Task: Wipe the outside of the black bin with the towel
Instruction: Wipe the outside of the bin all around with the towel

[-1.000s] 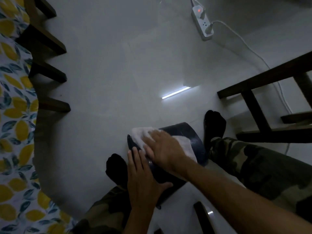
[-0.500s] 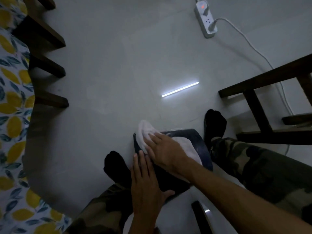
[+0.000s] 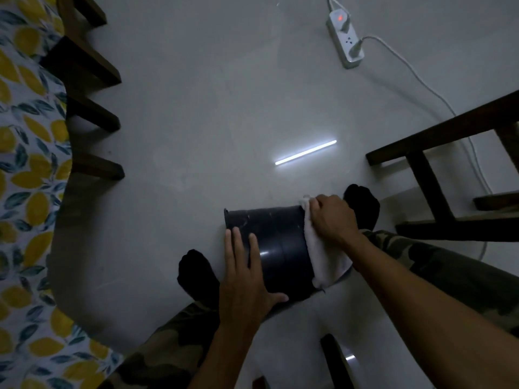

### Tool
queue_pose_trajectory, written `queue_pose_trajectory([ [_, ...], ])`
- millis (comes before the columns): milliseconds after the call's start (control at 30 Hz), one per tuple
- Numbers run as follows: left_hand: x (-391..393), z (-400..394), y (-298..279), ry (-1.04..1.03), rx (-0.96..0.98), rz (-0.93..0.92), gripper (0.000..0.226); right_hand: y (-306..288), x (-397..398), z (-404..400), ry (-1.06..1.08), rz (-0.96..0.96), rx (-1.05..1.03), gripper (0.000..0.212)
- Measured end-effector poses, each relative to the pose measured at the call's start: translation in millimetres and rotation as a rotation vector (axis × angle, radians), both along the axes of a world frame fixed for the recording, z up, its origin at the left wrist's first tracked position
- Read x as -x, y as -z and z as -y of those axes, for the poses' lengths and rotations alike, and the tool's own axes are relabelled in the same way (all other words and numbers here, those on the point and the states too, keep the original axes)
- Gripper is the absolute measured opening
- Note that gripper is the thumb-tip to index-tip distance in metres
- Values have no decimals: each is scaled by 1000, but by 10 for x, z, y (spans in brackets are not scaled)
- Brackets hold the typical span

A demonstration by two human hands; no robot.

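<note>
a: where is the black bin (image 3: 276, 248) right now?

b: it lies on its side on the grey floor (image 3: 182, 122), between the person's two black-socked feet, near the floor's lower middle as the head camera sees it. scuff marks show on its dark curved wall.

a: and the hands?

b: the left hand (image 3: 245, 279) rests flat on the bin's left part, fingers spread and straight, thumb hooked round the near side, steadying it. the right hand (image 3: 332, 217) is curled over the white towel (image 3: 323, 254), pressing it against the bin's right end. the towel hangs down along that end.

a: how should this wiping step go to be done well?

b: my judgement: keep the left palm firm so the round bin cannot roll, drag the towel along the wall in overlapping passes, then turn the bin a little to bring up an unwiped strip. the scuffed patch near the far edge likely needs more pressure.

a: anything nearby to mind?

b: a power strip (image 3: 345, 42) with its cord lies well apart at the floor's far side. dark wooden chair legs (image 3: 427, 178) stand to the right.
</note>
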State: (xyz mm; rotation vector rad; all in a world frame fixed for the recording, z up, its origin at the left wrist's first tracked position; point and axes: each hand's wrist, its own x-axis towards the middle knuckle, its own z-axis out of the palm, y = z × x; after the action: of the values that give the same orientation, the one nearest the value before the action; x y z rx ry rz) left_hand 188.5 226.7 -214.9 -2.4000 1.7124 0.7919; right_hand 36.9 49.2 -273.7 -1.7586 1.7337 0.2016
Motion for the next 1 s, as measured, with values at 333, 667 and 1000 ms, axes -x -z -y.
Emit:
queue_pose_trajectory([
  [333, -123, 52, -167, -144, 272, 154, 105, -356, -91, -107, -51, 17, 118, 24],
  [667, -174, 175, -7, -191, 2, 10, 130, -519, -243, -1464, -491, 214, 291, 50],
  [1000, -118, -58, 25, -270, 6, -93, 160, 64, 37, -680, -272, -119, 289, 52],
])
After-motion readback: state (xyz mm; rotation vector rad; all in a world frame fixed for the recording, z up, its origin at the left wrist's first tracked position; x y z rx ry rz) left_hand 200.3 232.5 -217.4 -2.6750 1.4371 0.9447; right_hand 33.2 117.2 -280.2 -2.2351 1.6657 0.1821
